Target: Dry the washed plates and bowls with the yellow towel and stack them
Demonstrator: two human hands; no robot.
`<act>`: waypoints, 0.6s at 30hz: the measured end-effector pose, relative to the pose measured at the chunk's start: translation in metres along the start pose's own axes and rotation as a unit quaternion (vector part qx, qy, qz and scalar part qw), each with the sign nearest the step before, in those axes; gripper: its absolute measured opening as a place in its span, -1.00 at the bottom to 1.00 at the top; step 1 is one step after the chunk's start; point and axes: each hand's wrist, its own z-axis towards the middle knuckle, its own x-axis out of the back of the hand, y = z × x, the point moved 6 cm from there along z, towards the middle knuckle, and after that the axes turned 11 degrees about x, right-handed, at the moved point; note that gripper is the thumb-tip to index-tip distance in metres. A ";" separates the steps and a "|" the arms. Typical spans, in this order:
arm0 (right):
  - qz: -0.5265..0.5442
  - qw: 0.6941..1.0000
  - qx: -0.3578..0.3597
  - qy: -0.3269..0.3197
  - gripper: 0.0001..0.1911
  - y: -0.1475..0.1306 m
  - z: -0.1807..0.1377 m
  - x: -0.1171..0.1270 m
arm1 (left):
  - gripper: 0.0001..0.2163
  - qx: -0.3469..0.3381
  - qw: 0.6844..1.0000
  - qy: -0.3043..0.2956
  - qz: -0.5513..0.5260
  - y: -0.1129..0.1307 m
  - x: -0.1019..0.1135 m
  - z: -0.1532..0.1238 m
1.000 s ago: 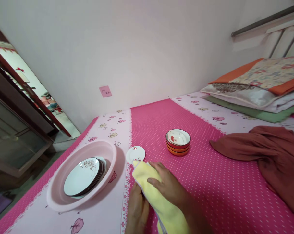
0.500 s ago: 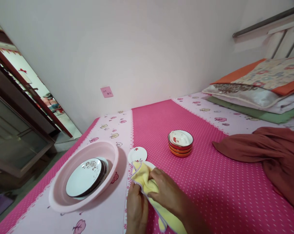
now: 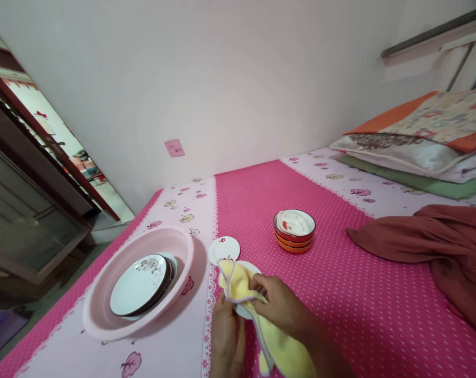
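My right hand (image 3: 279,304) is closed on a yellow cloth (image 3: 238,286) and presses it against a small white plate (image 3: 244,311) held low in front of me. My left hand (image 3: 227,336) grips that plate from below and the left, its fingers curled round the rim. Most of the plate is hidden by the cloth. Just beyond lies another small white saucer (image 3: 224,249) with a red flower mark, flat on the bed cover.
A pink basin (image 3: 104,315) at the left holds several stacked plates (image 3: 141,283). A stack of red and orange bowls (image 3: 295,231) sits on the pink dotted cover. A brown cloth (image 3: 435,247) lies at the right, folded bedding (image 3: 415,152) behind it.
The cloth was spread out long under my right hand; it is now bunched up against the small plate, whose white rim has come into view. The view drifted slightly left.
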 end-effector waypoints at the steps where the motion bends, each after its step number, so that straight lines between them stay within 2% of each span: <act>1: 0.031 0.999 -0.004 0.023 -0.88 0.005 0.000 0.009 | -0.76 0.004 1.000 0.015 -0.002 0.000 0.004 0.001; 3: 0.094 0.984 -0.039 0.145 -0.81 0.021 -0.004 0.039 | -0.73 0.007 0.999 0.046 -0.008 0.002 0.011 0.003; 5: 0.130 0.940 -0.093 0.303 -0.70 0.039 -0.015 0.073 | -0.68 0.004 0.997 0.071 -0.015 0.006 0.017 0.004; 6: 0.137 0.916 -0.114 0.358 -0.64 0.046 -0.021 0.086 | -0.66 0.002 0.997 0.077 -0.017 0.008 0.019 0.004; 8: 0.150 0.879 -0.136 0.432 -0.55 0.053 -0.031 0.105 | -0.66 -0.001 0.997 0.081 -0.021 0.012 0.020 0.004; 10: 0.175 0.857 -0.143 0.463 -0.54 0.053 -0.036 0.111 | -0.70 -0.001 0.997 0.077 -0.025 0.014 0.019 0.003; 12: 0.201 0.848 -0.144 0.468 -0.54 0.047 -0.037 0.107 | -0.77 0.001 0.997 0.071 -0.026 0.013 0.016 0.002; 14: 0.211 0.874 -0.130 0.418 -0.49 0.033 -0.031 0.095 | -0.83 0.011 0.998 0.060 -0.023 0.008 0.012 0.000; 16: 0.213 0.927 -0.088 0.295 -0.43 0.013 -0.019 0.073 | -0.86 0.026 0.999 0.037 -0.006 0.001 0.006 -0.002; 18: 0.187 0.971 -0.019 0.148 -0.47 -0.008 -0.009 0.048 | -0.81 0.009 0.999 0.020 0.029 -0.003 0.002 -0.004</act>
